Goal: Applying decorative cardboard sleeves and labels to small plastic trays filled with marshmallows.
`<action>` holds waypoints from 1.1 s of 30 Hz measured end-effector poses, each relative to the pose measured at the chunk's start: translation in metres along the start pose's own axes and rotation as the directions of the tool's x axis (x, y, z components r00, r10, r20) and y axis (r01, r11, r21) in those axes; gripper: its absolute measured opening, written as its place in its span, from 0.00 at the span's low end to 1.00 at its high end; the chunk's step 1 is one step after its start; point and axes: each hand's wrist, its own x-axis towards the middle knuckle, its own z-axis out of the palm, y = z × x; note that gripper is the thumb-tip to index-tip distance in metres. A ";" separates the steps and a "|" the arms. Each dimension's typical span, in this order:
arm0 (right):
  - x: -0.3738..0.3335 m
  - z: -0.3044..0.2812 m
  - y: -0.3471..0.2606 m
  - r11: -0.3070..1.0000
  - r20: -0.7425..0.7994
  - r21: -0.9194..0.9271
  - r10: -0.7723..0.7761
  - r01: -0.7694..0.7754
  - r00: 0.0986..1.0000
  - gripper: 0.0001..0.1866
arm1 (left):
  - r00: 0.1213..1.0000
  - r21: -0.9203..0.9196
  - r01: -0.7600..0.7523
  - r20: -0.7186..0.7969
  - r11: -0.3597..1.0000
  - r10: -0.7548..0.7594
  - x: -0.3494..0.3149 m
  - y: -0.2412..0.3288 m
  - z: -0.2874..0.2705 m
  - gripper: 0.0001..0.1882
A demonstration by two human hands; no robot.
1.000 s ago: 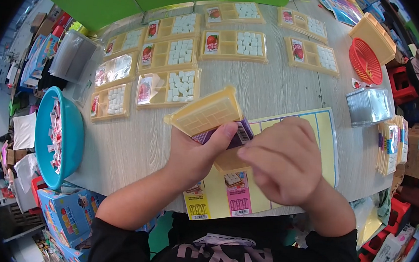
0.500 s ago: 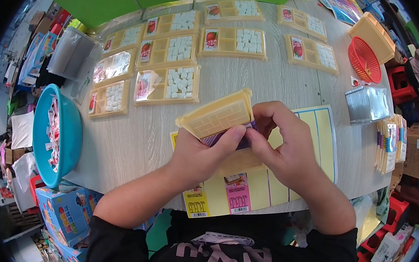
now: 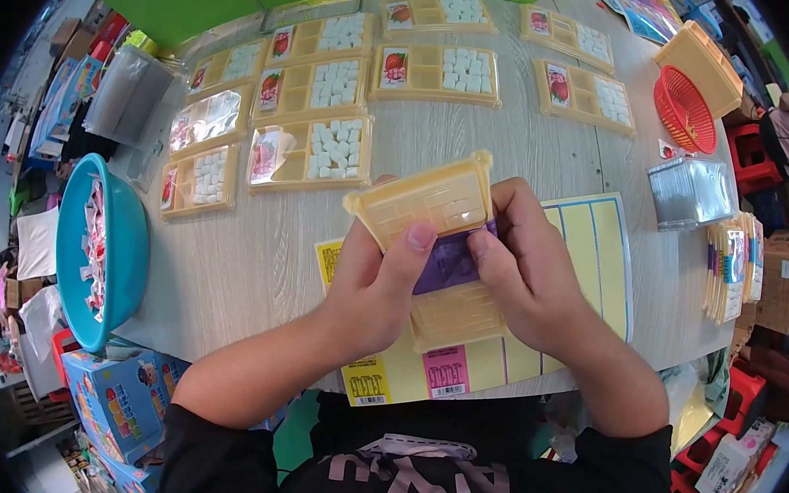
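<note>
Above the near middle of the table, both hands hold a beige plastic tray [image 3: 435,208], tilted with its moulded underside toward me. A purple label [image 3: 449,263] lies against its lower side. My left hand [image 3: 376,268] is closed around the tray's left end, the thumb pressing on its face. My right hand [image 3: 531,271] grips the right end, its thumb at the label's edge; its other fingers are partly hidden behind. Just below the label is another beige plastic part [image 3: 457,316]; I cannot tell if it is joined to the tray.
Several filled trays with white pieces [image 3: 335,149] stand across the back. A yellow printed sheet [image 3: 589,253] lies under my hands. A teal basin [image 3: 129,263] of packets is at left. A red basket [image 3: 686,110], clear box [image 3: 692,194] and stacked packs [image 3: 736,269] line the right.
The tray has tipped and risen slightly, so more of the purple label and the lower beige part shows. My left thumb has shifted from the label onto the tray's face.
</note>
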 end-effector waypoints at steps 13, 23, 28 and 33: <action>0.003 -0.001 0.003 0.980 -0.085 -0.113 -0.173 0.163 0.981 0.14 | 1.000 -0.030 0.016 -0.007 0.999 -0.016 -0.004 -0.003 0.005 0.20; 0.007 -0.003 0.004 0.976 -0.085 -0.091 -0.208 0.200 0.974 0.14 | 0.998 -0.047 0.059 0.009 0.997 -0.059 -0.002 -0.003 0.002 0.20; 0.005 -0.004 0.003 0.976 -0.040 -0.119 -0.190 0.184 0.981 0.16 | 0.999 -0.046 0.007 -0.047 0.999 -0.010 0.000 -0.009 0.003 0.20; 0.007 -0.013 -0.002 0.983 0.084 -0.172 -0.057 0.071 0.995 0.19 | 0.998 0.097 -0.046 -0.043 0.994 0.050 0.003 -0.015 -0.005 0.22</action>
